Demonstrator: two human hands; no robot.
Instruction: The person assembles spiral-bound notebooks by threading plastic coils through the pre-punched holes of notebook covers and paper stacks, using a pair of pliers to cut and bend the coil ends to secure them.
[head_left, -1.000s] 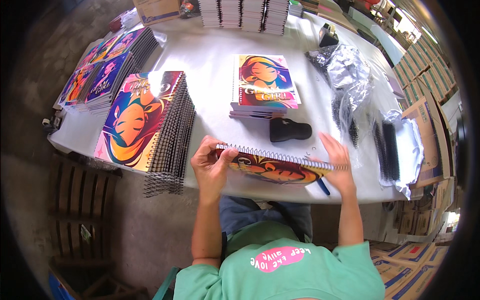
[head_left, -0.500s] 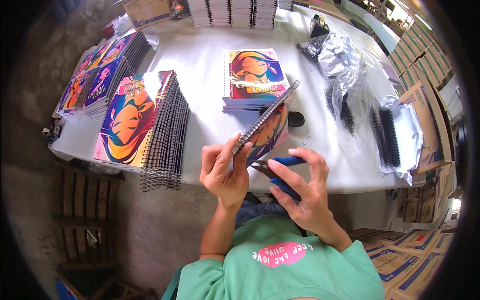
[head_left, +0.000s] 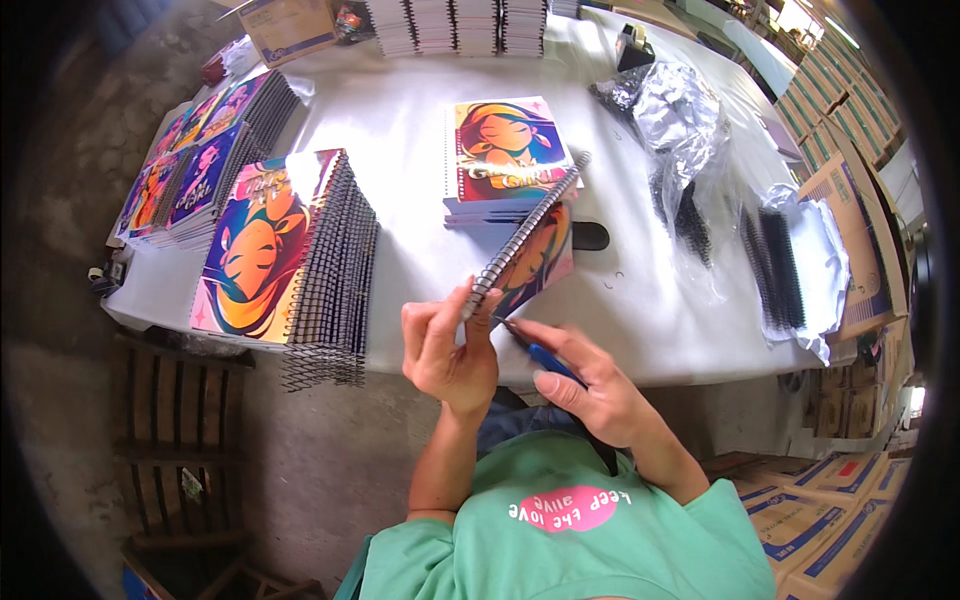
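Observation:
My left hand (head_left: 447,345) grips a spiral notebook (head_left: 538,255) by the near end of its black coil, holding it tilted over the table's front edge. The coil slants away to the far right, and the colourful cover faces right. In my right hand (head_left: 597,392) is a pair of blue-handled pliers (head_left: 550,362); its jaws point at the near end of the coil, close to my left fingers. Whether the jaws touch the wire cannot be made out. Just beyond lies a short stack of punched notebooks (head_left: 507,150) without coils.
A tall stack of coiled notebooks (head_left: 265,250) stands on the left, with more stacks (head_left: 190,165) behind it. Loose black coils (head_left: 775,265) and a clear plastic bag (head_left: 680,115) lie on the right of the white table (head_left: 655,345). Cardboard boxes (head_left: 815,520) are at the lower right.
My right hand has closed the spread handles of the pliers and brought the tool lower, its jaws nearer the coil end. My left hand keeps its hold on the notebook.

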